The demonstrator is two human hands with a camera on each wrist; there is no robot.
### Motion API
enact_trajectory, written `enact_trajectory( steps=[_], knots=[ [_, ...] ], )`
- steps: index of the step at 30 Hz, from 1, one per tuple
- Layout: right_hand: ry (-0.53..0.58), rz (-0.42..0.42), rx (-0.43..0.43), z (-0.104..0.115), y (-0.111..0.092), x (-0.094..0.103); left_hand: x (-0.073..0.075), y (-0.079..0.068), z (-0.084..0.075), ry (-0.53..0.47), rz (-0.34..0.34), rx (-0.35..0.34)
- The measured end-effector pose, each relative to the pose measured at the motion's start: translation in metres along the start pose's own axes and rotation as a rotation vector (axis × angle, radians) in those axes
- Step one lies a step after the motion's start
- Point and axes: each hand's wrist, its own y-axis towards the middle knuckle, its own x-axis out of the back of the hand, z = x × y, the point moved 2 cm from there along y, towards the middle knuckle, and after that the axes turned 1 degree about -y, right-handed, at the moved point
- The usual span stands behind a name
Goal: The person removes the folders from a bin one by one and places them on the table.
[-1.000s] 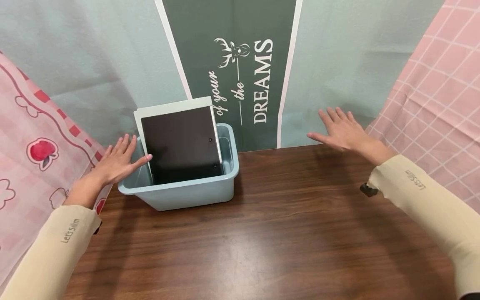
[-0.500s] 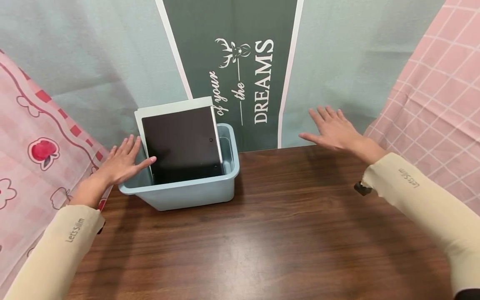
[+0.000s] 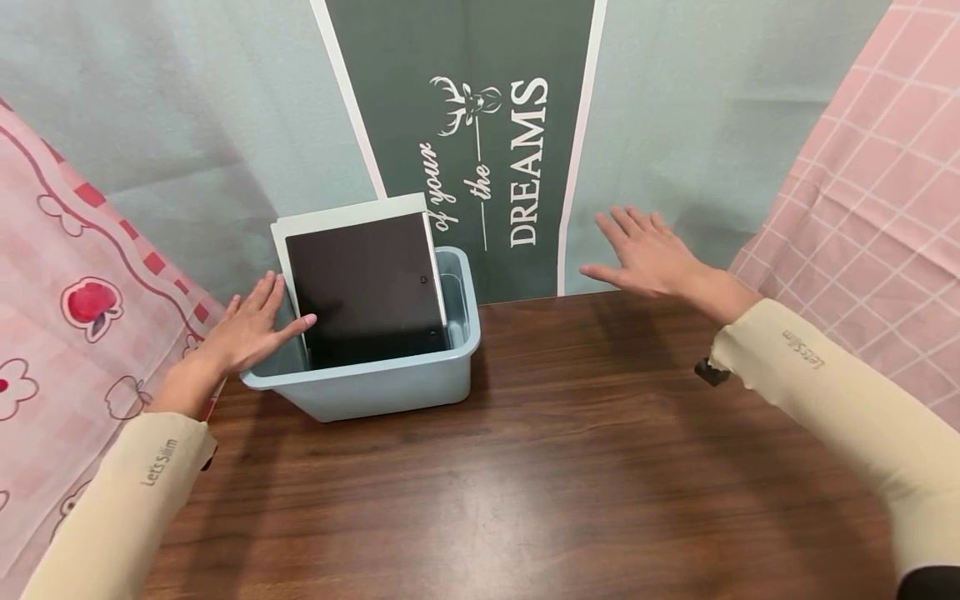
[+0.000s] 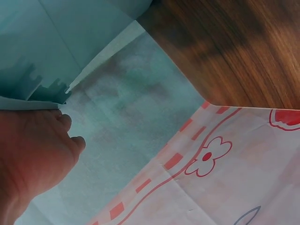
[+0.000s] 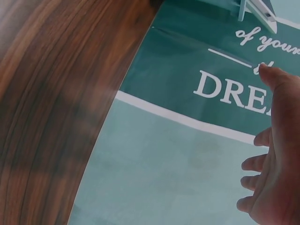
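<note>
Showing a flat, squared panel point(image 3: 363, 283) with a smooth black face, a pale border along the top and left, and two small dark marks near the right edge, tilted inside a light blue, round-cornered bin point(image 3: 393, 390) and rising above the rim. Spreading the left hand point(image 3: 243, 335), fingers straight and thumb held away, at the bin's left end, contact impossible to tell, and holding the right hand point(image 3: 652, 260) well apart, fingers likewise extended. Set on a streaky brown wood-grained tabletop point(image 3: 525, 467), before a softly creased grey-green cloth point(image 3: 210, 100) with white lettering.
</note>
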Motion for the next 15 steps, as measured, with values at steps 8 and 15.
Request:
enact_trajectory(
  steps=[8,15],
  knots=[
    [0.018,0.021,0.048,0.012,0.008,0.003,0.000,-0.001,-0.002,-0.014,-0.004,-0.003],
    [0.017,0.013,0.085,0.022,0.017,0.001,-0.001,0.000,-0.001,-0.027,-0.006,0.000]
  ],
)
